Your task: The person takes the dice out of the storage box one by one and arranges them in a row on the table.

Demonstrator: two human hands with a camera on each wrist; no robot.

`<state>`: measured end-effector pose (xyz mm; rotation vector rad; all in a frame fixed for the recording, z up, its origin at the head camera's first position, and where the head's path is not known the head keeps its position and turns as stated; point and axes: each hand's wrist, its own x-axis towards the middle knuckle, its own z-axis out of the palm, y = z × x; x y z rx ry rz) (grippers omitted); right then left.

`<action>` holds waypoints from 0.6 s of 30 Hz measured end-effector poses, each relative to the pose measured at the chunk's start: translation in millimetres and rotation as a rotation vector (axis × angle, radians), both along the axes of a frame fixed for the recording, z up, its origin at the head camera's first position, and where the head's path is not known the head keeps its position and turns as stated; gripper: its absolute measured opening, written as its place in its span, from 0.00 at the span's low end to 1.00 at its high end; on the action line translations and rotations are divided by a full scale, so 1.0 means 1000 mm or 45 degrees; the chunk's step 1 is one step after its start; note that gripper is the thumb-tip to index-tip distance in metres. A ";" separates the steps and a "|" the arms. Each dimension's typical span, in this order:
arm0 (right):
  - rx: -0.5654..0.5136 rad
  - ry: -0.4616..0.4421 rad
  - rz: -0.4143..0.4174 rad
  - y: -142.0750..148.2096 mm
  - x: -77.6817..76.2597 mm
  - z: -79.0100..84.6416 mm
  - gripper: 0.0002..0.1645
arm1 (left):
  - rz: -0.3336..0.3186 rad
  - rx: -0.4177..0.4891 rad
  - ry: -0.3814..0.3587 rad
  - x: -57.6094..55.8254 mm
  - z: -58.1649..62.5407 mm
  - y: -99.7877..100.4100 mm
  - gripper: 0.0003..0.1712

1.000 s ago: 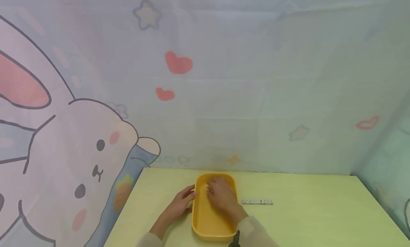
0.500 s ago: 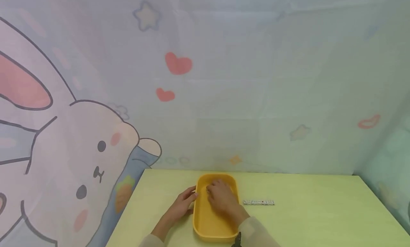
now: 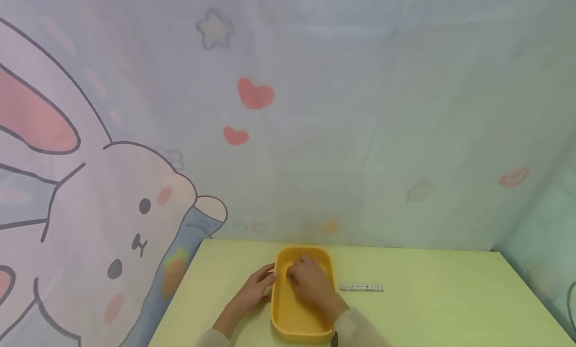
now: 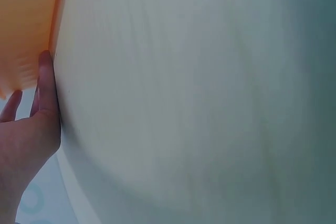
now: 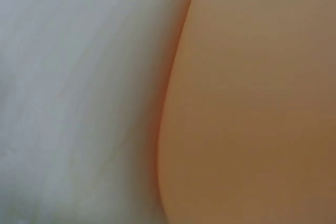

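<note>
A yellow plastic tray (image 3: 301, 317) stands lengthwise on the table. My left hand (image 3: 252, 289) rests against its left side; in the left wrist view the fingers (image 4: 47, 85) lie fairly straight along the orange-looking tray wall (image 4: 26, 19). Inside the tray, towards its far end, my right hand (image 3: 310, 282) reaches down with bent fingers. Something small and whitish shows faintly by its fingertips, but the hand hides most of it. To the right of the tray, white dotted dice (image 3: 362, 288) form a straight row. The right wrist view holds only the tray wall (image 5: 247, 98) and tabletop.
The pale yellow-green table (image 3: 432, 302) extends far to the right of the dice row. Behind it hangs a cloth backdrop (image 3: 360, 137) printed with a rabbit, hearts and stars. A thin dark cable (image 3: 570, 302) shows at the right edge.
A die showed beside my right fingertips one second ago; now those fingers are bent over that spot and mostly cover it. My left hand and the dice row keep their places.
</note>
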<state>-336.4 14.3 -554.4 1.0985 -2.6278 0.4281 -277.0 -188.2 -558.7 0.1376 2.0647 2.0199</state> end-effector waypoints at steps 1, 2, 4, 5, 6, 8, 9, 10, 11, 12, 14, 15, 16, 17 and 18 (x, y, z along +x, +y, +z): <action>-0.007 -0.016 0.006 0.000 0.002 -0.004 0.03 | -0.003 0.000 -0.009 0.003 -0.003 -0.001 0.33; -0.019 -0.026 0.011 0.000 0.003 -0.007 0.03 | -0.013 0.009 -0.015 0.005 -0.005 -0.001 0.33; -0.060 -0.046 0.015 0.001 0.005 -0.011 0.03 | -0.035 0.030 -0.018 0.008 -0.007 -0.001 0.32; -0.082 -0.056 0.013 0.001 0.005 -0.013 0.03 | -0.048 0.037 -0.017 0.009 -0.008 0.000 0.33; -0.099 -0.053 0.010 0.002 0.005 -0.013 0.02 | -0.059 0.049 -0.017 0.009 -0.008 0.000 0.33; -0.129 -0.042 0.005 0.003 0.003 -0.012 0.03 | -0.060 0.067 -0.017 0.007 -0.006 0.001 0.33; -0.136 -0.046 0.003 0.004 0.002 -0.010 0.04 | -0.060 0.070 -0.014 0.006 -0.005 0.002 0.33; -0.142 -0.046 0.003 0.004 0.001 -0.008 0.04 | -0.060 0.070 -0.014 0.005 -0.004 0.002 0.33; -0.149 -0.046 -0.001 0.004 0.000 -0.006 0.05 | -0.055 0.066 -0.015 0.004 -0.002 0.003 0.32; -0.155 -0.048 -0.002 0.004 -0.001 -0.004 0.05 | -0.057 0.064 -0.013 0.003 -0.001 0.003 0.32; -0.170 -0.071 -0.001 0.003 -0.002 0.000 0.05 | -0.053 0.050 -0.007 0.001 0.002 0.003 0.33; -0.185 -0.092 0.011 0.002 -0.002 0.002 0.05 | -0.053 0.042 -0.007 0.001 0.003 0.003 0.33; -0.208 -0.116 0.024 0.001 -0.002 0.004 0.05 | -0.047 0.038 -0.011 0.000 0.003 0.002 0.33; -0.234 -0.148 0.032 -0.001 -0.002 0.005 0.06 | -0.039 0.041 -0.012 0.000 0.004 0.001 0.33; -0.261 -0.177 0.043 -0.002 -0.002 0.007 0.06 | -0.028 0.042 -0.010 0.000 0.004 -0.001 0.34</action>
